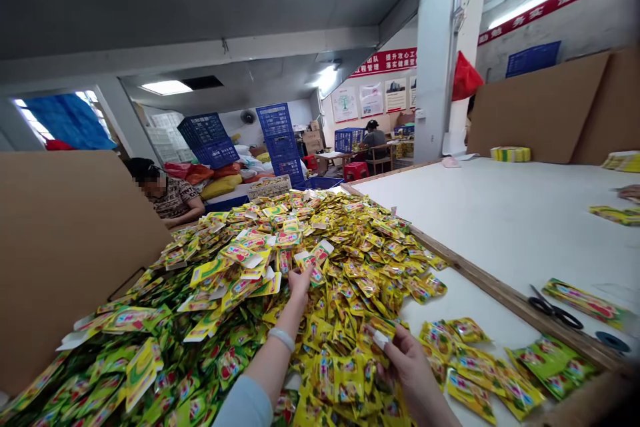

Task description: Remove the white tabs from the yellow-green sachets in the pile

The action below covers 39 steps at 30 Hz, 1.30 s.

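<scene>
A big heap of small yellow packets (350, 280) fills the table in front of me, with green packets (230, 360) at its lower left. Flattened yellow-and-white printed cartons (240, 253) lie scattered over the heap. My left hand (300, 281) reaches to the middle of the pile, its fingers closed on the edge of a printed carton (314, 273). Nearer to me, my right hand (407, 357) pinches a yellow packet (375, 330). Something white shows at its fingertips; whether it is tape or part of the packet I cannot tell.
Loose yellow packets (470, 360), a green packet strip (555, 363), black scissors (555, 310) and a tape roll (613, 341) lie at right. A wooden strip (465, 267) edges the white table (500, 213). Cardboard (75, 247) stands left, beside a co-worker (170, 197).
</scene>
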{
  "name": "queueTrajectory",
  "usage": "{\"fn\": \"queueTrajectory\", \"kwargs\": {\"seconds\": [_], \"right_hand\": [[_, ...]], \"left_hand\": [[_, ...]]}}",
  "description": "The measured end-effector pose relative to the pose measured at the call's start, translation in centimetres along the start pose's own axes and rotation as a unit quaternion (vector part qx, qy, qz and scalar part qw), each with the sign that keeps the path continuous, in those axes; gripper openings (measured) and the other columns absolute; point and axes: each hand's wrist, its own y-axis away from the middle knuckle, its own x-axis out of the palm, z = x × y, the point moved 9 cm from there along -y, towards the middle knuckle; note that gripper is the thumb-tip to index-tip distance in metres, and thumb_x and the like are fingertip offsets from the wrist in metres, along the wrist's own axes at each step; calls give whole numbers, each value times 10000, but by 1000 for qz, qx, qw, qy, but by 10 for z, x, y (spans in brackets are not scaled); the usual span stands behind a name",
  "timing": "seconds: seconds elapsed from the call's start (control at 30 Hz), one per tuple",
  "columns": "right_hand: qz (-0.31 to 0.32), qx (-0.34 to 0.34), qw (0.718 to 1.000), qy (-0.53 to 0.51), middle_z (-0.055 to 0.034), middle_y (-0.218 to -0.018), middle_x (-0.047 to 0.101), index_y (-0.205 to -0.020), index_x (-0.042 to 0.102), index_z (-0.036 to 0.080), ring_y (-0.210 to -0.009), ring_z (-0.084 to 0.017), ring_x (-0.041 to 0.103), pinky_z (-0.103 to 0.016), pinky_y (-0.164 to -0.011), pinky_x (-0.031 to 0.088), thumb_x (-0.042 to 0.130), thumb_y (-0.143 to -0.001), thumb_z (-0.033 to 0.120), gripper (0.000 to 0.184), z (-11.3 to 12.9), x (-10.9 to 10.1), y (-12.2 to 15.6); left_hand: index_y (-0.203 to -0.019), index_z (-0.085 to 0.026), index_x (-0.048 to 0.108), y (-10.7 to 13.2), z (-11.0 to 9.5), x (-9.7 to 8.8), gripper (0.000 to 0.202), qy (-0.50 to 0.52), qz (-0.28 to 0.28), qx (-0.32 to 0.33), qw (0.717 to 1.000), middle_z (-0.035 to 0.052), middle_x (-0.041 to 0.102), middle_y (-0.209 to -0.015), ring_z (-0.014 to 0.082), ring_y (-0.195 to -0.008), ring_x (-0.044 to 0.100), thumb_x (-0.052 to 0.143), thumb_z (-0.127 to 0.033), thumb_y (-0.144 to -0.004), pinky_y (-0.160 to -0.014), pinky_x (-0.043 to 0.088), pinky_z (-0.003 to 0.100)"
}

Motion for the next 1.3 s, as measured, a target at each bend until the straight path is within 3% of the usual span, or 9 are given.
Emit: {"fn": "queueTrajectory", "kwargs": {"seconds": [0.23,0.4,0.53,0.63,0.83,0.93,1.07,1.17,1.3], "right_hand": [[22,-30,998,55,-8,-749,645,-904,576,166,-342,-62,490,-155,-288,385,738,-611,358,385,23,1,6],[148,-69,980,110,13,-689,604,-903,568,172,-373,-76,503,-175,-327,416,695,-686,388,331,60,63,19],[230,-125,950,171,12,-714,560,-905,574,184,-475,-83,499,-176,-395,409,630,-763,310,197,69,118,34],[288,-199,890,291,-7,-809,527,-823,605,183,-695,-127,517,-216,-576,442,577,-788,184,45,71,142,50],[385,-220,722,532,-14,-896,495,-971,619,243,-806,-143,513,-239,-721,397,457,-714,-24,404,65,151,80],[414,-213,669,579,-56,-1055,483,-1069,572,238,-858,-165,539,-250,-744,403,436,-724,-6,443,67,150,93],[387,-194,672,601,-103,-1111,495,-1143,480,187,-917,-192,552,-266,-769,422,401,-757,19,428,58,136,97],[383,-222,674,591,-77,-890,565,-901,573,171,-745,-171,565,-238,-633,426,402,-756,35,261,43,127,103],[411,-219,715,522,-35,-724,580,-751,628,190,-657,-144,560,-212,-570,408,404,-776,61,259,37,124,108]], "left_hand": [[-1033,-147,569,54,9,-16,255,68,160,-46,984,73,616,-1050,197,-911,604,522,-285,-824,-783,490,356],[-932,-129,625,135,29,-50,330,91,292,-123,944,94,684,-912,257,-869,635,681,-266,-637,-748,493,329],[-876,-132,617,189,27,-55,358,107,384,-120,909,43,665,-750,180,-652,611,745,-256,-566,-632,476,275],[-799,-139,600,199,26,-61,341,87,374,-101,918,-10,604,-642,124,-548,536,757,-240,-514,-539,435,235],[-797,-155,556,203,17,-55,290,8,422,-29,906,-83,513,-540,69,-504,428,632,-72,-529,-494,339,178],[-757,-156,565,204,20,-53,247,-17,435,-25,900,-78,522,-552,73,-509,446,565,-40,-539,-500,352,182],[-910,-168,584,217,34,-53,353,29,468,-69,881,-36,600,-657,147,-625,565,651,-121,-567,-613,458,261],[-996,-166,590,227,43,-57,456,59,484,-51,872,31,653,-924,229,-925,581,691,-137,-553,-852,432,330],[-1148,-163,536,230,67,-67,605,-22,496,-69,865,64,636,-1060,273,-1059,541,707,-174,-569,-942,387,372]]}}
